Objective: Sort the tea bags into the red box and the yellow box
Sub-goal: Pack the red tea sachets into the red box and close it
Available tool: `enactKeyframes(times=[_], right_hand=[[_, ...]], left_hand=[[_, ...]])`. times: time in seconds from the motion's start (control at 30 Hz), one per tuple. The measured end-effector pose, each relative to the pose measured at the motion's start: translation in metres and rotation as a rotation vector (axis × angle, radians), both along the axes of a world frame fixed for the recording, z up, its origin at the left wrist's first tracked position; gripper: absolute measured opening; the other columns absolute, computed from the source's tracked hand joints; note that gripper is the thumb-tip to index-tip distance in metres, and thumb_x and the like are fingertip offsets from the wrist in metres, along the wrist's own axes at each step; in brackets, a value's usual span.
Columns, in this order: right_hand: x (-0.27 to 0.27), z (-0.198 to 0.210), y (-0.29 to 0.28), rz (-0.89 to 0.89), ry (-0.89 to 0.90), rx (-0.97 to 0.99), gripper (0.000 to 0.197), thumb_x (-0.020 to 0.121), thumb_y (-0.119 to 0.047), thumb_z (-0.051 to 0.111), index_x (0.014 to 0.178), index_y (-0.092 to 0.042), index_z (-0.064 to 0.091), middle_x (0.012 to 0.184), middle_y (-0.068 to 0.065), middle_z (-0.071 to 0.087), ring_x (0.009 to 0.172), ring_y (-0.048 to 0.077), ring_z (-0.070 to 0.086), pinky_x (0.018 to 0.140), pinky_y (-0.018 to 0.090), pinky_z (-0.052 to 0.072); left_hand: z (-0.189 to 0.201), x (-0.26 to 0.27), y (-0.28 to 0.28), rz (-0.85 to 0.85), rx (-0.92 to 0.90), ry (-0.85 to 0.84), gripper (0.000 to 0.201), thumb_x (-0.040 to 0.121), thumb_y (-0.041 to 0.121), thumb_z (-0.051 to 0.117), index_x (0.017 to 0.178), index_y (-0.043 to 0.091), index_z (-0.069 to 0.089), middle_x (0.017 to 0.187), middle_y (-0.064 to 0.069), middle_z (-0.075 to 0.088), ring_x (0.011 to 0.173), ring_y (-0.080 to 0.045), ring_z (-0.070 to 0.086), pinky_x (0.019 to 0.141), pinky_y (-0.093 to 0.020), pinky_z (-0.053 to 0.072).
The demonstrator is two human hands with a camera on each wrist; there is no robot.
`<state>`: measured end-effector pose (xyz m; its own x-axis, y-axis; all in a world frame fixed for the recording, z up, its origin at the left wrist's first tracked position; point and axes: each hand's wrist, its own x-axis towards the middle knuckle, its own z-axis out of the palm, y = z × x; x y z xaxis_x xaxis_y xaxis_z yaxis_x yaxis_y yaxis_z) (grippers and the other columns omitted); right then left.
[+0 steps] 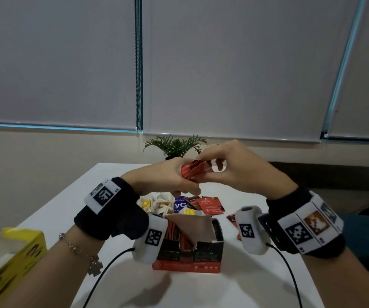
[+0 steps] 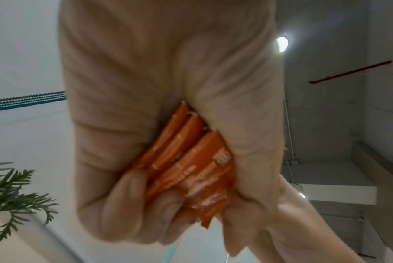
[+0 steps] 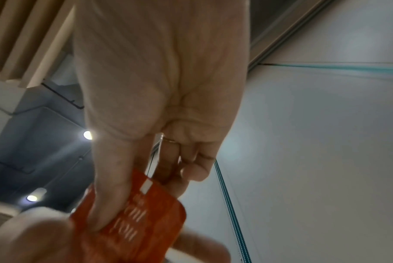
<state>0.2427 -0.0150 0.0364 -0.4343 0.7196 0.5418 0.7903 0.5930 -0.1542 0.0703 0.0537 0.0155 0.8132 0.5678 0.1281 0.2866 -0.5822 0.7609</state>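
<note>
Both hands are raised above the table, meeting over a stack of red tea bags [image 1: 194, 172]. My left hand [image 1: 168, 176] grips the stack [image 2: 186, 167] between curled fingers and thumb. My right hand [image 1: 221, 167] pinches the outer red tea bag [image 3: 134, 218] of that stack with thumb and forefinger. Below them stands the red box [image 1: 190, 245], open at the top, with red tea bags upright inside. The yellow box [image 1: 8, 261] lies at the table's near left edge. Loose red tea bags [image 1: 210, 204] and white-and-yellow tea bags [image 1: 156, 204] lie behind the red box.
A potted green plant [image 1: 175, 145] stands at the table's far edge. Another red tea bag [image 1: 232, 218] lies right of the red box. Black cables [image 1: 110, 267] run from the wrist cameras across the white table [image 1: 234, 285]. Grey blinds hang behind.
</note>
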Motion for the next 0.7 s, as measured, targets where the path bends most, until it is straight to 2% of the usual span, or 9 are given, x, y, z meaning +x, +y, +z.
enactKeyframes(times=[0.07, 0.17, 0.27, 0.4, 0.47, 0.5, 0.57, 0.63, 0.7], right_hand=[[-0.007, -0.006, 0.001, 0.018, -0.014, 0.032, 0.004, 0.080, -0.019, 0.078, 0.082, -0.015, 0.076, 0.057, -0.012, 0.051, 0.062, 0.015, 0.047, 0.056, 0.016, 0.032], [-0.006, -0.008, 0.003, 0.030, 0.044, 0.021, 0.022, 0.080, -0.018, 0.077, 0.070, -0.034, 0.067, 0.053, -0.014, 0.048, 0.055, 0.016, 0.042, 0.052, 0.016, 0.031], [-0.004, -0.004, 0.000, 0.030, -0.029, -0.062, 0.010, 0.082, -0.020, 0.077, 0.077, -0.026, 0.072, 0.060, -0.005, 0.058, 0.057, 0.018, 0.047, 0.053, 0.026, 0.038], [-0.004, -0.006, -0.002, 0.059, -0.038, -0.054, 0.009, 0.084, -0.027, 0.075, 0.082, -0.034, 0.070, 0.061, -0.010, 0.055, 0.060, 0.010, 0.048, 0.056, 0.019, 0.038], [-0.004, -0.010, -0.002, 0.040, -0.009, -0.063, 0.010, 0.082, -0.026, 0.075, 0.078, -0.034, 0.070, 0.056, -0.011, 0.052, 0.056, 0.010, 0.047, 0.054, 0.020, 0.038], [-0.002, -0.012, -0.002, 0.016, -0.003, -0.083, 0.006, 0.082, -0.027, 0.075, 0.077, -0.025, 0.074, 0.054, -0.010, 0.055, 0.054, 0.012, 0.048, 0.054, 0.025, 0.041], [0.002, -0.015, -0.001, -0.074, 0.005, -0.161, 0.018, 0.082, -0.028, 0.075, 0.073, -0.012, 0.075, 0.057, 0.001, 0.062, 0.052, 0.017, 0.052, 0.053, 0.035, 0.044], [0.007, -0.017, -0.003, -0.201, 0.026, -0.284, 0.021, 0.083, -0.028, 0.076, 0.065, -0.016, 0.072, 0.057, 0.003, 0.064, 0.048, 0.011, 0.052, 0.048, 0.026, 0.040], [0.008, -0.024, -0.005, -0.318, 0.083, -0.408, 0.021, 0.083, -0.030, 0.076, 0.065, -0.024, 0.067, 0.060, -0.008, 0.066, 0.053, 0.001, 0.059, 0.051, 0.017, 0.044]], left_hand=[[0.001, -0.001, -0.003, -0.047, -0.053, 0.006, 0.026, 0.082, -0.001, 0.065, 0.073, 0.019, 0.050, 0.065, 0.003, 0.045, 0.056, -0.008, 0.043, 0.053, -0.019, 0.041], [0.001, -0.001, -0.005, -0.060, -0.075, 0.029, 0.020, 0.083, -0.001, 0.063, 0.081, 0.010, 0.047, 0.075, -0.009, 0.042, 0.058, -0.010, 0.042, 0.053, -0.018, 0.040], [0.000, 0.000, -0.005, -0.096, -0.089, 0.069, 0.019, 0.082, 0.002, 0.065, 0.084, 0.008, 0.047, 0.078, -0.012, 0.041, 0.061, -0.013, 0.041, 0.054, -0.018, 0.040], [-0.005, 0.002, -0.003, -0.160, -0.175, 0.123, 0.020, 0.077, 0.008, 0.063, 0.082, -0.001, 0.045, 0.078, -0.017, 0.037, 0.061, -0.015, 0.035, 0.054, -0.021, 0.033], [-0.006, 0.002, -0.002, -0.153, -0.197, 0.127, 0.022, 0.078, 0.011, 0.067, 0.085, 0.003, 0.048, 0.077, -0.014, 0.045, 0.063, -0.012, 0.046, 0.057, -0.021, 0.041], [-0.006, 0.001, -0.002, -0.145, -0.190, 0.131, 0.022, 0.079, 0.013, 0.071, 0.087, 0.007, 0.051, 0.078, -0.006, 0.054, 0.068, -0.010, 0.054, 0.062, -0.020, 0.046], [-0.007, -0.004, 0.004, -0.140, -0.130, 0.217, 0.030, 0.080, 0.016, 0.076, 0.102, 0.021, 0.058, 0.092, 0.008, 0.065, 0.086, -0.004, 0.063, 0.077, -0.018, 0.050], [-0.009, -0.011, 0.014, -0.109, -0.002, 0.411, 0.059, 0.074, 0.027, 0.081, 0.126, 0.027, 0.053, 0.117, 0.011, 0.064, 0.110, -0.005, 0.059, 0.096, -0.025, 0.047], [-0.012, -0.016, 0.021, -0.025, 0.084, 0.633, 0.082, 0.071, 0.034, 0.083, 0.141, 0.032, 0.040, 0.133, 0.010, 0.055, 0.124, -0.010, 0.051, 0.106, -0.033, 0.041]])
